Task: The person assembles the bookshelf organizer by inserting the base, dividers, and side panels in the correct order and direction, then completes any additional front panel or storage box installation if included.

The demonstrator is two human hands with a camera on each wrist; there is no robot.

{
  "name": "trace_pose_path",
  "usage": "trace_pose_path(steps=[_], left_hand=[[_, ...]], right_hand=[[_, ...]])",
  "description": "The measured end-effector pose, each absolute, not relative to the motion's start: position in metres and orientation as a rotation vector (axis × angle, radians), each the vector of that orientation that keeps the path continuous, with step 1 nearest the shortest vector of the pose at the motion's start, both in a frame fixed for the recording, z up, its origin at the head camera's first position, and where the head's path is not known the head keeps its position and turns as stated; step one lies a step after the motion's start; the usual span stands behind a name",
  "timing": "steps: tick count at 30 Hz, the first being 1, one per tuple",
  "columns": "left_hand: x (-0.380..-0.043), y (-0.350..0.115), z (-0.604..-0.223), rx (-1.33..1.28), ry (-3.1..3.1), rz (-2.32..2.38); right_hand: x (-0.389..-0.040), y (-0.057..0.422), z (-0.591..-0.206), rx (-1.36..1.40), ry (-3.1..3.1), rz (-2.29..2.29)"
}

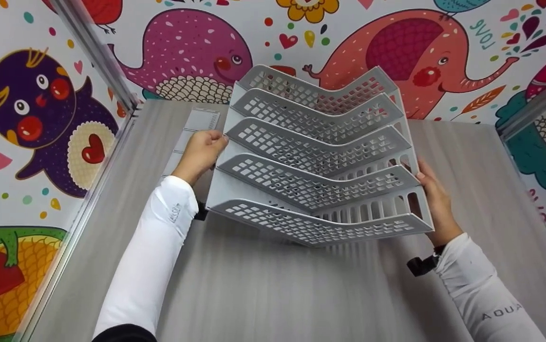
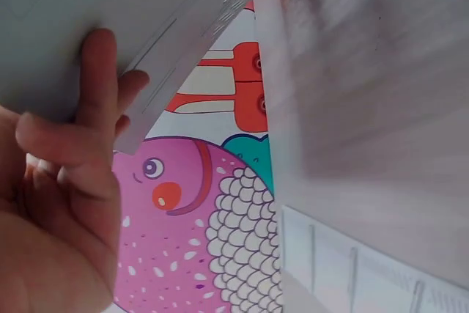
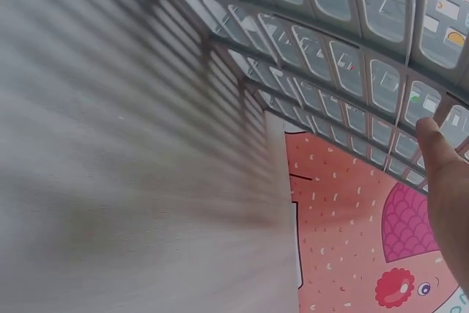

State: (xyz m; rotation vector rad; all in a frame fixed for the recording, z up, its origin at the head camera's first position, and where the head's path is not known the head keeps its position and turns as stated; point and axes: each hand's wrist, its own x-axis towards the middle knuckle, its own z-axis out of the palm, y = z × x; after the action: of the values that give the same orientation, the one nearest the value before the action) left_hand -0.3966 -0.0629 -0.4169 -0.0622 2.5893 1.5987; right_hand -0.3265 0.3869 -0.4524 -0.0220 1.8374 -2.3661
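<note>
A grey plastic file rack (image 1: 301, 223) with several perforated dividers is tilted above the table, its open side toward me. My left hand (image 1: 202, 154) grips its left edge. In the left wrist view, fingers of that hand (image 2: 80, 137) lie against the rack's smooth panel (image 2: 44, 49). On the opposite side, my right hand (image 1: 437, 199) holds the right edge, the thumb near the front rim and other fingers partly hidden behind. The right wrist view shows a finger (image 3: 436, 152) against the slotted side (image 3: 352, 42) of the rack.
A flat, pale panel with line markings (image 1: 202, 118) lies on the wood-grain table (image 1: 301, 294) behind my left hand. Cartoon-printed walls (image 1: 273, 42) enclose the back and sides, with metal frame bars (image 1: 102, 57) at the corners.
</note>
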Motion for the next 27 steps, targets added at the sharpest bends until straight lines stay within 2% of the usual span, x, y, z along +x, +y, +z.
trace_pose_path(steps=[5, 27], left_hand=[[-0.397, -0.063, -0.412, -0.051, 2.623, 1.636], [-0.4, -0.052, -0.384, 0.009, 2.847, 1.532]], right_hand=[[-0.332, 0.385, -0.456, -0.158, 1.78, -2.379], [-0.33, 0.389, -0.483, -0.002, 1.904, -2.276]])
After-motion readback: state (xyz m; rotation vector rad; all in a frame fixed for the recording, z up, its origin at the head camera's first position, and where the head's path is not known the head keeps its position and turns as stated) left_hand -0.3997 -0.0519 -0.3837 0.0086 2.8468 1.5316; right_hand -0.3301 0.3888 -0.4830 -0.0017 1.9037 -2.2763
